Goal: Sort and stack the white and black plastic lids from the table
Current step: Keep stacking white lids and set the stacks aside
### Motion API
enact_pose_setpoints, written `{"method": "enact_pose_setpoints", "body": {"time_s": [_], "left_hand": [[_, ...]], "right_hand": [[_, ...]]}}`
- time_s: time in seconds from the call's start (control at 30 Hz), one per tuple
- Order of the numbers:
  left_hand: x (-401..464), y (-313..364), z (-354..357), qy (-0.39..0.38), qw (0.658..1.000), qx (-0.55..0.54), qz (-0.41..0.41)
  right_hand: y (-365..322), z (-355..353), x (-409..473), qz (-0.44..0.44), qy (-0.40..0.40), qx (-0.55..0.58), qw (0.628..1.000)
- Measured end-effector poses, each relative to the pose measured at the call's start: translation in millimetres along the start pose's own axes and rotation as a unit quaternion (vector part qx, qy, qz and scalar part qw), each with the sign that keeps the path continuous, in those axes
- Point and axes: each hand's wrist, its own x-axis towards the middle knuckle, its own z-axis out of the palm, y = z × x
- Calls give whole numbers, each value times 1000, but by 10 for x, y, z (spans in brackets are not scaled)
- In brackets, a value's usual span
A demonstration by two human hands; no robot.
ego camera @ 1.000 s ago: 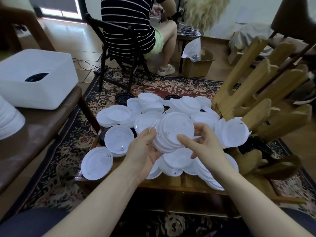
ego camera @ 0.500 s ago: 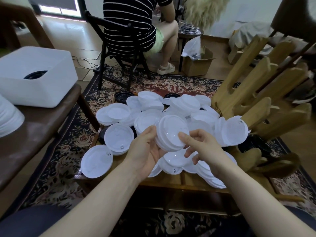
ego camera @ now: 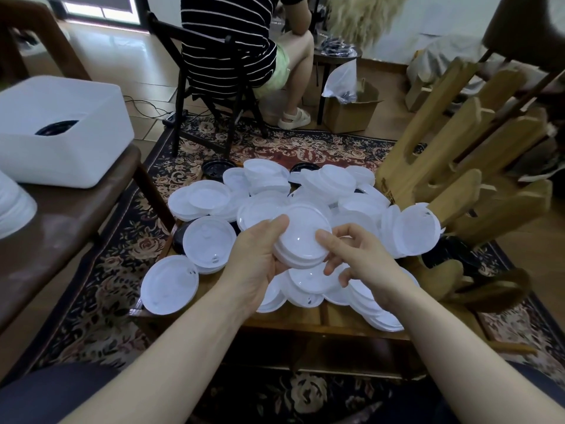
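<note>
Gripped in the left hand (ego camera: 255, 260) at frame centre, the small stack of round white plastic lids (ego camera: 301, 238) is steadied by the right hand (ego camera: 356, 258), whose fingertips should square the rims.

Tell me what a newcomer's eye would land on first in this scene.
First, the heap of white lids covering the low wooden table in the centre. Just above it, the left hand holds a small stack of white lids, with the right hand touching its rim. At far left sits a white bin with something black inside.
</note>
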Motion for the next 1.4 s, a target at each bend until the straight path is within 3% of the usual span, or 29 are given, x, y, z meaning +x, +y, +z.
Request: {"method": "enact_pose_setpoints", "body": {"time_s": [0.07, 0.13, 0.27, 0.37, 0.47, 0.6, 0.8, 0.93, 1.13, 1.3, 1.4], "left_hand": [[17, 46, -39, 37, 999, -9, 9], [30, 121, -121, 77, 996, -37, 14], [16, 262, -271, 98, 992, -84, 11], [-5, 283, -265, 83, 993, -86, -4], [-12, 260, -248, 80, 993, -83, -12], [-2, 255, -272, 85, 993, -85, -14], [29, 233, -270, 82, 993, -69, -42], [62, 194, -299, 88, 993, -67, -50], [109, 154, -322, 94, 992, -66, -60], [138, 107, -314, 103, 991, -63, -62], [145, 57, -308, 109, 990, -57, -69]], "right_hand": [[30, -101, 55, -55, 28, -71, 996], [122, -255, 136, -144, 65, -212, 964], [470, -352, 207, -237, -32, -448, 861], [630, -264, 205, -278, -64, -520, 805], [637, -207, 237, -317, -52, -534, 782], [581, -203, 236, -309, -27, -491, 814], [531, -170, 191, -291, -33, -508, 810], [487, -135, 172, -239, -19, -462, 854], [402, -129, 128, -117, -35, -279, 952], [293, -185, 111, -103, -11, -164, 981], [295, -167, 109, -90, -16, -189, 978]]}}
